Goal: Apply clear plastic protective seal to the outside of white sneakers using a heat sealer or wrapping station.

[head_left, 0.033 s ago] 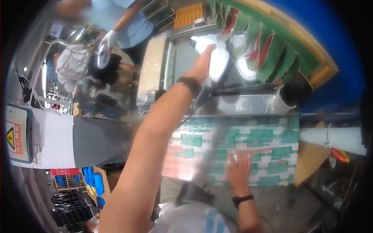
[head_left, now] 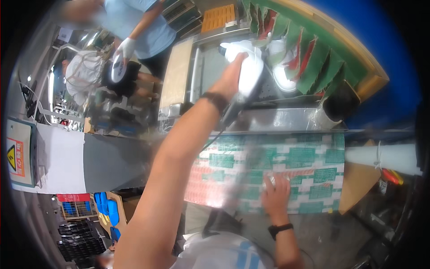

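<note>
My left arm stretches far forward, and my left hand is closed around a white shoe. This shoe is held above a grey conveyor surface. Just to its right, another white shoe rests partly under hanging green and red flaps. Nearer to me, my right hand lies on a bench top covered with green, white and red printed tape. Its fingers are slightly apart and bent, and a small shiny patch by the fingertips cannot be made out.
A wooden board lies left of the conveyor. Far left, a co-worker in a light blue shirt holds a white oval piece in a gloved hand. A dark tube and a white roll are at right. A cable hangs beneath my left wrist.
The shoe in my left hand has tipped slightly, its near end shifting down and left. The co-worker's gloved hand has dropped a little. My right hand has hardly moved.
</note>
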`<act>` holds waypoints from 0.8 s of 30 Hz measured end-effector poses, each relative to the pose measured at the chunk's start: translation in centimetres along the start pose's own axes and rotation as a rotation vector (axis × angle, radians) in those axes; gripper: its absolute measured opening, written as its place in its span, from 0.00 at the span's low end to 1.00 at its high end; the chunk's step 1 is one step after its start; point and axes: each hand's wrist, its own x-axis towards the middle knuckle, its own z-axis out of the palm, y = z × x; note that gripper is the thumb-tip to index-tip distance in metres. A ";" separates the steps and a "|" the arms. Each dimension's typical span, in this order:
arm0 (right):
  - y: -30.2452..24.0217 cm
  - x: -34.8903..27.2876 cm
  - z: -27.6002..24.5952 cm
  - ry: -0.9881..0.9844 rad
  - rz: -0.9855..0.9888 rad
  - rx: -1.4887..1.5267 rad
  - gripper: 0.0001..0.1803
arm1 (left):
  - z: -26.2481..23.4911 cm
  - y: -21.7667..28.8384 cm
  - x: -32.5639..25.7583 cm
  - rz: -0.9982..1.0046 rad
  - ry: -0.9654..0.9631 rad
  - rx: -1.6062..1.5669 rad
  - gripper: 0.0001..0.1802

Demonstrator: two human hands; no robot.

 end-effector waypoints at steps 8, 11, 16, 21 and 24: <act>-0.4 0.3 0.3 0.103 -0.031 0.025 0.36 | 4.7 -1.8 -26.0 0.097 0.056 0.078 0.29; -0.3 0.2 0.3 0.106 -0.039 0.006 0.35 | 5.1 -2.8 -34.7 0.132 0.062 0.258 0.32; -1.2 -0.1 -0.2 0.132 -0.075 -0.091 0.38 | 2.8 -8.9 -44.2 0.285 0.529 0.954 0.41; 0.5 1.0 1.2 0.040 -0.061 -0.178 0.37 | -2.0 -22.2 -45.2 0.372 0.575 0.995 0.44; -0.1 2.0 -0.5 -0.093 0.023 -0.118 0.29 | -2.9 -23.3 -45.8 0.528 0.596 1.066 0.39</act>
